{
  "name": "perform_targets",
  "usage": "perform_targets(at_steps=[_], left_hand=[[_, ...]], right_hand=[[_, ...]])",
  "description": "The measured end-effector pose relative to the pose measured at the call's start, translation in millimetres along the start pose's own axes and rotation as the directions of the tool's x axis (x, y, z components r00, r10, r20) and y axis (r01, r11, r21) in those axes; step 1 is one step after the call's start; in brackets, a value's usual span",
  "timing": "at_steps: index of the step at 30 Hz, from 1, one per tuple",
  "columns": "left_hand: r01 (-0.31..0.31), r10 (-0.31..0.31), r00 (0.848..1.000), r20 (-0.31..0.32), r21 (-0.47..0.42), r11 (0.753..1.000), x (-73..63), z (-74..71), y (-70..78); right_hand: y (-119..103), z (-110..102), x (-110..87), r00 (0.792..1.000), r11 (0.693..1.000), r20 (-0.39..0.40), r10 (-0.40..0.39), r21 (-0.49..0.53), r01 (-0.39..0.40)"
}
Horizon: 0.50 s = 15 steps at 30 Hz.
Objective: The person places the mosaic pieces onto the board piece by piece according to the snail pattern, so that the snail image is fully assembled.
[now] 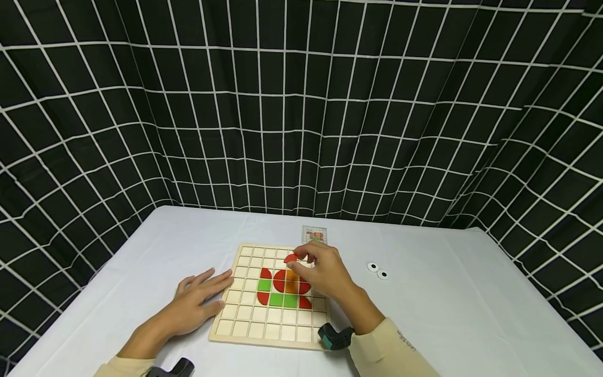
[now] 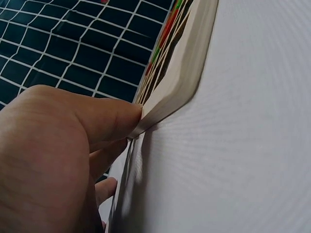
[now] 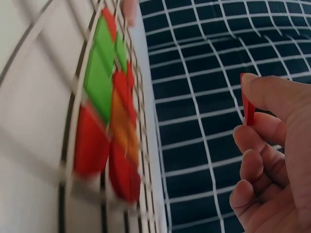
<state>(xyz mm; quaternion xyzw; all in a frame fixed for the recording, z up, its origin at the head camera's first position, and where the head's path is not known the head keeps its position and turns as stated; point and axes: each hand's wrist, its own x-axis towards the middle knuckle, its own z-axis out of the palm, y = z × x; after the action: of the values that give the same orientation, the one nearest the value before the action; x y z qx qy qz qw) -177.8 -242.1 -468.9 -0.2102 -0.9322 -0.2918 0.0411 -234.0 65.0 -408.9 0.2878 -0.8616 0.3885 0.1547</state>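
Note:
A wooden grid board [image 1: 240, 329] lies on the table, with red quarter-circle tiles [image 1: 263, 298], green square tiles [image 1: 276, 300] and orange tiles [image 1: 292, 281] set in its middle cells. My left hand [image 1: 194, 303] lies beside the board's left edge, fingers extended. In the left wrist view, the thumb touches the frame's side [image 2: 180, 77]. Above the upper part of the board, my right hand [image 1: 326, 269] pinches a red quarter-circle tile [image 1: 290, 258] between thumb and index finger. That tile [image 3: 248, 104] appears edge-on in the right wrist view, apart from the board. The right hand hides some cells.
Behind the board lies a small pattern card [image 1: 314, 233], partly hidden by the right hand. Two white discs with black centres [image 1: 378, 270] sit on the white tablecloth [image 1: 447, 293] at the right. A black curtain with white grid lines [image 1: 301, 115] surrounds the table's back and sides.

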Motion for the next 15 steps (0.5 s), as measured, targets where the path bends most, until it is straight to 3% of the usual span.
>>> perform_targets(at_steps=[5,15], left_hand=[[-0.002,0.003,1.000,0.014,-0.016,1.000,1.2,-1.5,0.2],[0.009,-0.008,0.999,0.032,-0.014,1.000,1.1,-3.4,1.9]], right_hand=[[-12,14,11.3,0.999,1.000,0.031,-0.023,-0.001,0.023],[-29,41,27.7,0.993,1.000,0.116,0.026,-0.019,-0.024]])
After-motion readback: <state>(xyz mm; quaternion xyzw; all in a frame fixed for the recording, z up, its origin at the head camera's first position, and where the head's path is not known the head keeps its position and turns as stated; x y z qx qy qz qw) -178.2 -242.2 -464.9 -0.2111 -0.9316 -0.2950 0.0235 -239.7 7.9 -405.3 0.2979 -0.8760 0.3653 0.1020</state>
